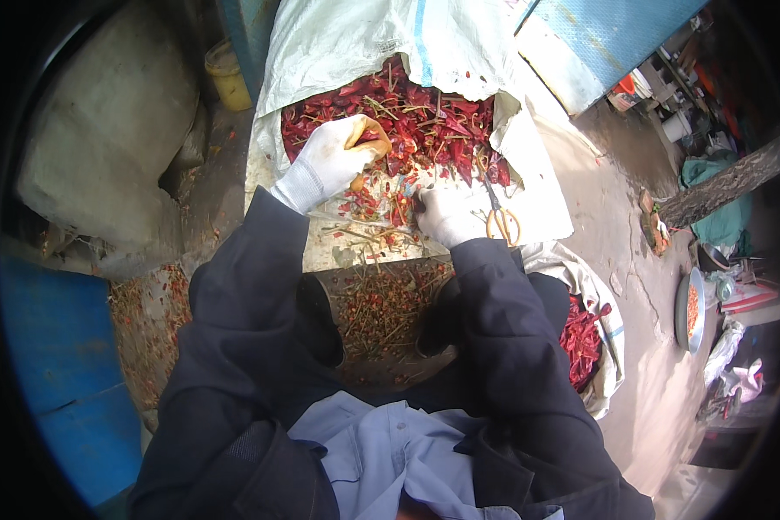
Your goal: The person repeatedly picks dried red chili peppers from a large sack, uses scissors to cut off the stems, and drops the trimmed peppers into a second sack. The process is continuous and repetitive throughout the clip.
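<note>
Dried red chilli peppers [422, 123] with stems lie heaped in the mouth of a white woven sack [338, 45]. My left hand [338, 153], in a white glove with yellowed fingers, is over the left front of the heap. Its thumb and fingers curl towards each other; red shows between them, but whether a chilli is held is unclear. My right hand [448, 214], also gloved, rests low at the front of the pale board [539, 214], with its fingers curled and their tips partly hidden. Just right of it lie scissors [502, 221] with yellow handles, blades pointing towards the heap.
Stems and chilli scraps [383, 305] litter the ground between my feet. By my right leg stands a second sack [608, 390] holding chillies. A basin [682, 325], a tree trunk [728, 179] and clutter are farther right. A yellow bucket [231, 78] and a large pale bundle [104, 136] stand left.
</note>
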Tool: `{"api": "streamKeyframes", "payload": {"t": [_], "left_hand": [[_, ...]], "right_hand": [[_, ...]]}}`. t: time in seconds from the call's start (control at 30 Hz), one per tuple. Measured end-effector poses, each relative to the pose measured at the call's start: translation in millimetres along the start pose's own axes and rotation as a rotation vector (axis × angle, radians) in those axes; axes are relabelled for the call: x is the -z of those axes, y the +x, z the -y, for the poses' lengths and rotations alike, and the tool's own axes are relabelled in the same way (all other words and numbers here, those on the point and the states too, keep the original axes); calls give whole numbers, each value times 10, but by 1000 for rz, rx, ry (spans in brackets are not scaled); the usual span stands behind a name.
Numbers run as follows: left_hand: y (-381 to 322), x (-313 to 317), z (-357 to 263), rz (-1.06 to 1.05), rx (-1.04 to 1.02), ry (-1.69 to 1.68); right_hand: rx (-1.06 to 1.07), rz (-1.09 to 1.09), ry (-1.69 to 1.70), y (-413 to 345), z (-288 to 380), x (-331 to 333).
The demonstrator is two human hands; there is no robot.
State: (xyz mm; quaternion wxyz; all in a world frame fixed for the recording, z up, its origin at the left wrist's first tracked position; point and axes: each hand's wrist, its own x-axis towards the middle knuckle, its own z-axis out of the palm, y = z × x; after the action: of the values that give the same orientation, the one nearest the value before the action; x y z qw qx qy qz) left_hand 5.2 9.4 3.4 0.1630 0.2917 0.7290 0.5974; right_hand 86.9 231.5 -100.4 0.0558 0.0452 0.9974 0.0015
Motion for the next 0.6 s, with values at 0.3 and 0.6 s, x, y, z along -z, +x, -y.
{"api": "streamKeyframes", "payload": {"t": [0.3,0.6], "left_hand": [[42,151,174,4,-43,85],[20,137,108,46,98,130]], "right_hand": [[-57,36,698,-63,-304,115],[100,-56,315,-375,-195,101]]}}
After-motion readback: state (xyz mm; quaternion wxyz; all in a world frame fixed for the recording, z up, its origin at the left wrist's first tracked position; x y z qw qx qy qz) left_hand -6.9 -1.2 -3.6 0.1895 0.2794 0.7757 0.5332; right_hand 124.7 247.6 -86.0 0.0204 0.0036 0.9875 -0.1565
